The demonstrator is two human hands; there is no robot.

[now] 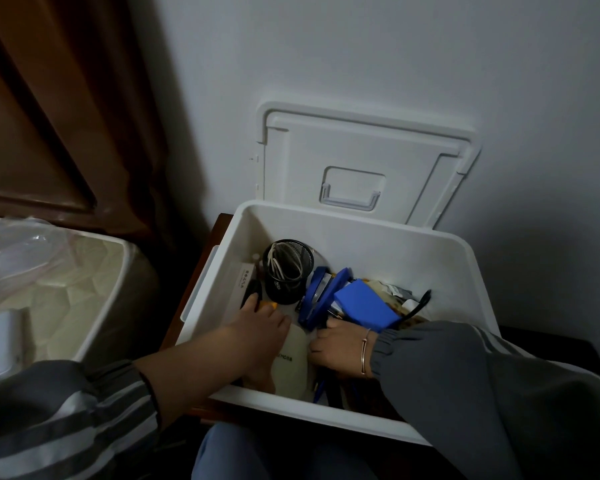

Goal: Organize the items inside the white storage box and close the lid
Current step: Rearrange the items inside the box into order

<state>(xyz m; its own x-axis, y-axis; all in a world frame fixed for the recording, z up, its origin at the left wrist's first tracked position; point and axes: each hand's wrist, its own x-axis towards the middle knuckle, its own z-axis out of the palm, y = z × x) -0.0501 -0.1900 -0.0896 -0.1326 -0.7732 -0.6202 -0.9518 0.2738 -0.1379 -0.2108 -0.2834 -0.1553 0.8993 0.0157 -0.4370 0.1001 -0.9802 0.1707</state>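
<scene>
The white storage box [378, 233] stands open, its lid [364, 161] leaning upright against the wall behind it. Both my hands are inside the box. My left hand [257, 327] reaches toward the left side, its fingertips pinching a small orange and black item [267, 305] beside a black mesh pen cup [286, 271] with white cords in it. A pale bottle [291, 368] lies under that hand. My right hand [340, 351] is curled among dark items near the front, below a blue stapler [321, 299] and a blue case [364, 304]. What it holds is hidden.
A white flat packet [245, 282] stands against the box's left wall. The box sits on a dark wooden stand [191, 289]. A beige bin lined with clear plastic [66, 271] stands to the left. A brown door is at the upper left. My knees are below the box.
</scene>
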